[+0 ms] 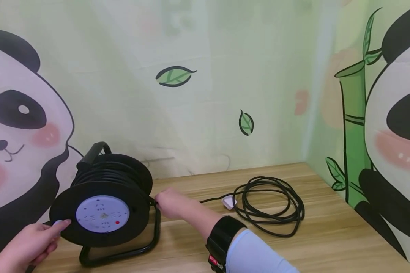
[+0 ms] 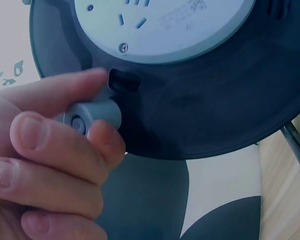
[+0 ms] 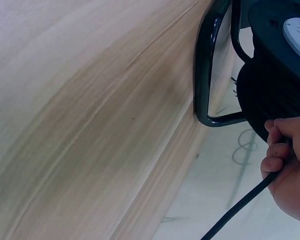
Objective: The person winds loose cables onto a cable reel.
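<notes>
A black cable reel (image 1: 111, 212) with a white socket panel (image 1: 102, 214) stands on its tubular frame at the left of the table. At the reel's left side my left hand (image 1: 34, 242) pinches a grey crank knob (image 2: 97, 114) on the disc between thumb and fingers. My right hand (image 1: 169, 203) grips the black cable (image 3: 245, 202) close to the reel's right edge. From there the cable runs right to a loose coil (image 1: 270, 206) with a white plug (image 1: 229, 202) lying by it. More cable is wound between the discs.
The wooden table (image 1: 191, 242) meets a printed panda backdrop (image 1: 225, 83) at its back edge and right side. A carrying handle (image 1: 93, 153) rises from the top of the reel. The bent frame foot (image 1: 123, 256) juts forward below it.
</notes>
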The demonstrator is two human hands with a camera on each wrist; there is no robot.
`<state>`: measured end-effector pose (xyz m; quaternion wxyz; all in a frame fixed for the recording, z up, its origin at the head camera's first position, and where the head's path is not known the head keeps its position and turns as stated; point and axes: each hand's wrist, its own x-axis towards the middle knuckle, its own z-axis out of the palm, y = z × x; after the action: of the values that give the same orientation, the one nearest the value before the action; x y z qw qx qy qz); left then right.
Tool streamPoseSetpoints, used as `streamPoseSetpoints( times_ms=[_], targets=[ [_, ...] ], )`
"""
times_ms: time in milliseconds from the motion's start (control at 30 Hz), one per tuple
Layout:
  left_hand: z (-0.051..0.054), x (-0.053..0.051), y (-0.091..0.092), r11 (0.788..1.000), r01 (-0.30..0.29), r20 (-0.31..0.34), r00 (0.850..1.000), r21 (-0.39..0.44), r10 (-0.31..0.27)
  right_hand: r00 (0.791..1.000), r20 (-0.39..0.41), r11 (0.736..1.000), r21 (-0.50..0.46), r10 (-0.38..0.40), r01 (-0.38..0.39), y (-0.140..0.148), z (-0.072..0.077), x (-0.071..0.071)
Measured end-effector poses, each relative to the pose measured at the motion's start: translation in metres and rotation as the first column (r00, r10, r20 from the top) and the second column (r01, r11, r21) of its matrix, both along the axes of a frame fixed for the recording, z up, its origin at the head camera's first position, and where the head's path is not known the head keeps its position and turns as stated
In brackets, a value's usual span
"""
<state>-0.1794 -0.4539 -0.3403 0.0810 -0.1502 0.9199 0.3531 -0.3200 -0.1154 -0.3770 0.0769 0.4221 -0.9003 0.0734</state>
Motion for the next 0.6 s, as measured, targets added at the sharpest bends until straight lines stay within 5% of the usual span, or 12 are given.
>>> streamPoseSetpoints(
  times_ms=[333, 600],
  targets=[
    [-0.001, -0.003, -0.003, 0.993, 0.029, -0.02, 0.999, -0.117, -0.031, 0.993, 0.12, 0.997, -0.083, 0.004, 0.006, 0.012, 0.001, -0.006],
    [-0.001, -0.004, -0.004, 0.995, 0.016, -0.025, 1.0, -0.102, -0.019, 0.978, 0.209, 0.979, -0.2, 0.012, 0.03, 0.047, -0.002, -0.025]
  ],
)
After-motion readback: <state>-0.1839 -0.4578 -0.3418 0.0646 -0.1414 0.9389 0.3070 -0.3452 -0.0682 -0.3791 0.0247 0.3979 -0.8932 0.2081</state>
